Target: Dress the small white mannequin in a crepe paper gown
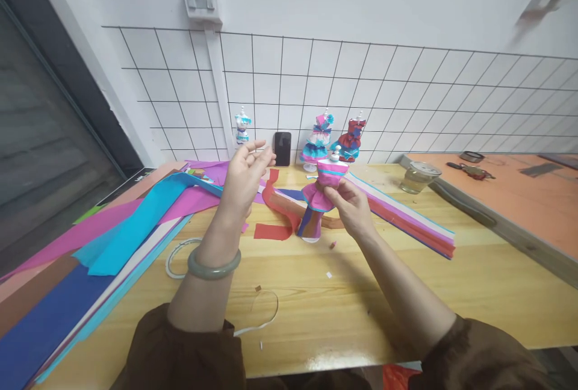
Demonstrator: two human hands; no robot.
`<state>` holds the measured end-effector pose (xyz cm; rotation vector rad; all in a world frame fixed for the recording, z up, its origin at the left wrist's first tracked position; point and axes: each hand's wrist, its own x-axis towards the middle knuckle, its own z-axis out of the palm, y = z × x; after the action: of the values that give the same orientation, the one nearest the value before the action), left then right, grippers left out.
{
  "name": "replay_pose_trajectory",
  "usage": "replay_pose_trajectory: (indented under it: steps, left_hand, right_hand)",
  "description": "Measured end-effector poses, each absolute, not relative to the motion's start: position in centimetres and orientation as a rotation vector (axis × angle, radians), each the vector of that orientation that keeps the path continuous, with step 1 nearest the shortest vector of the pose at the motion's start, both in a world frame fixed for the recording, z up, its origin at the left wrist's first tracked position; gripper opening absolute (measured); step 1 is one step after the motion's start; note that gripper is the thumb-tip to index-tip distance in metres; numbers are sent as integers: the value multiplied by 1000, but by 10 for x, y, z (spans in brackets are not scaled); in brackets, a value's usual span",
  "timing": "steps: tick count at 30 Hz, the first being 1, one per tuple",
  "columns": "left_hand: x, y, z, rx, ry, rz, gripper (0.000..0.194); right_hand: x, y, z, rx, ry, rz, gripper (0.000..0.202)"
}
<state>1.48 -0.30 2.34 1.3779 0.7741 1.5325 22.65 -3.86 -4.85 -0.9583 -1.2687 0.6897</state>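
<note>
My right hand (350, 204) is closed around the waist of a small white mannequin wearing a pink paper dress with light blue trim (332, 172). The mannequin stands upright, its round white base (310, 239) low over the wooden table. To its left my left hand (247, 176) is raised, fingers bent and close together; whether something small is between them is too small to tell. A green bangle (214, 265) circles the left wrist. Red crepe paper (273, 232) and other strips lie behind and beside the mannequin.
Long coloured paper strips (135, 227) cover the table's left side, more (410, 218) lie right. A tape roll (174, 257) is near the left forearm. Dressed mannequins (317, 140) and a black phone (282, 149) stand at the wall. A glass cup (419, 178) is back right.
</note>
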Motion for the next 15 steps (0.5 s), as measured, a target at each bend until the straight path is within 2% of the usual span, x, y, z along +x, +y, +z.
replay_pose_trajectory:
  steps: [10, 15]
  left_hand:
    - [6, 0, 29, 1258, 853, 1701, 36]
    - [-13, 14, 21, 1448, 1016, 1566, 42]
  right_hand:
    - [229, -38, -51, -899, -1283, 724, 34]
    - [232, -39, -56, -902, -1324, 746, 33]
